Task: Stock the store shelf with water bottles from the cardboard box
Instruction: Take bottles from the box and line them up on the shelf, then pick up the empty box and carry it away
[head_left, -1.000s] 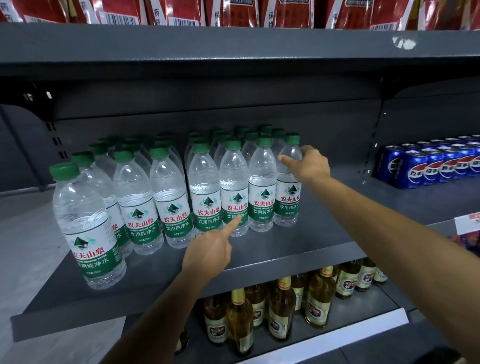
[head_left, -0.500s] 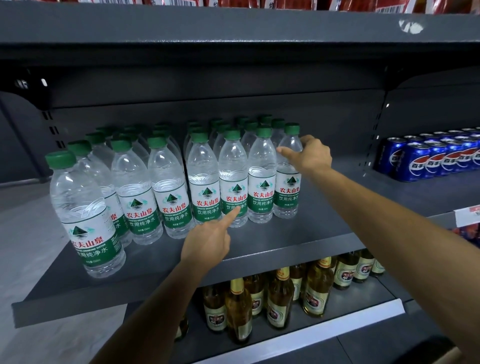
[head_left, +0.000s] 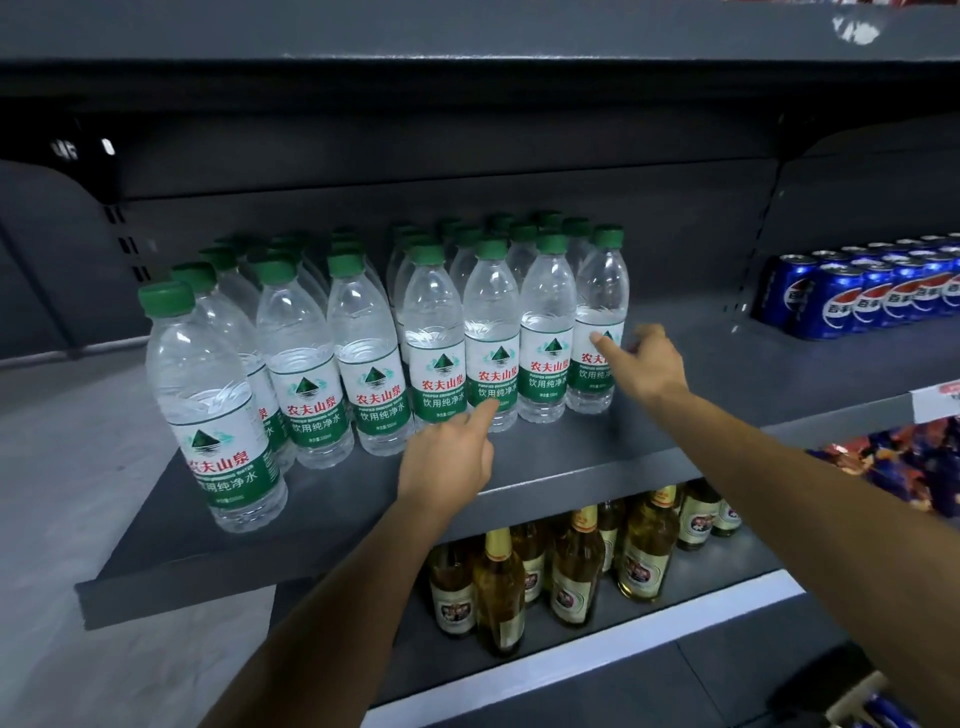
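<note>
Several clear water bottles with green caps and green labels stand in rows on the grey shelf (head_left: 597, 467). My left hand (head_left: 447, 460) reaches in from below; its straight index fingertip touches the lower label of a front-row bottle (head_left: 491, 332), the other fingers curled. My right hand (head_left: 647, 364) is beside the rightmost front bottle (head_left: 600, 291), index fingertip on its label, holding nothing. One bottle (head_left: 208, 405) stands apart at the shelf's front left. The cardboard box is not in view.
Blue cola cans (head_left: 852, 296) fill the shelf section to the right. Amber glass bottles (head_left: 576, 571) stand on the lower shelf under my arms. The upper shelf (head_left: 467, 36) overhangs the bottles. To the right of the water bottles the shelf surface is bare.
My right hand has dropped from the rightmost bottle's shoulder to its label. My left index finger stays against the front row. The view has tilted down a little.
</note>
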